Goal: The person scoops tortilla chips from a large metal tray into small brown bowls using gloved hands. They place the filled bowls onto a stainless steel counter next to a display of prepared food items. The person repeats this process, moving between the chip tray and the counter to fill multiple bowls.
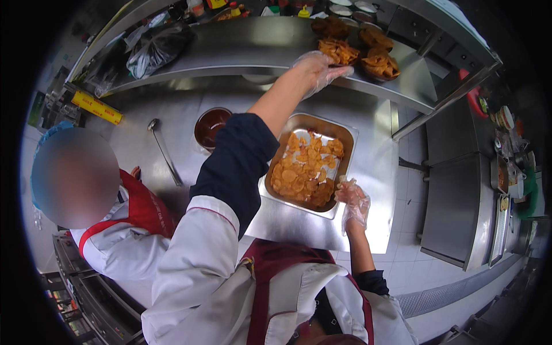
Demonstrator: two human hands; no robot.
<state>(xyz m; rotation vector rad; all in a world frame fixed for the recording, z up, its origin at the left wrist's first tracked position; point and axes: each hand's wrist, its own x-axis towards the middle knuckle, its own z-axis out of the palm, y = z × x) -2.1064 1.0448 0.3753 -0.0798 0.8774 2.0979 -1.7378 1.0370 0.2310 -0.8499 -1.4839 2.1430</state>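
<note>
My left hand (pixel 317 74), in a clear plastic glove, reaches up to the steel shelf (pixel 258 47). It grips the near side of a bowl heaped with fried potato slices (pixel 338 51) at the shelf's front edge. Below stands a rectangular steel pan (pixel 350 151) on the worktop, with loose potato slices (pixel 295 174) spread thickest at its near end. Beside the pan's near right rim is my right hand (pixel 353 198), also gloved, its fingers bent. Whether anything is between those fingers is hard to make out.
Several more filled bowls (pixel 380 64) stand on the shelf. Left of the pan are a brown bowl (pixel 212 127), a ladle (pixel 164 151) and a yellow box (pixel 97 107). A co-worker in a red apron (pixel 146 202) stands close on my left. A shelf post (pixel 446 101) rises at right.
</note>
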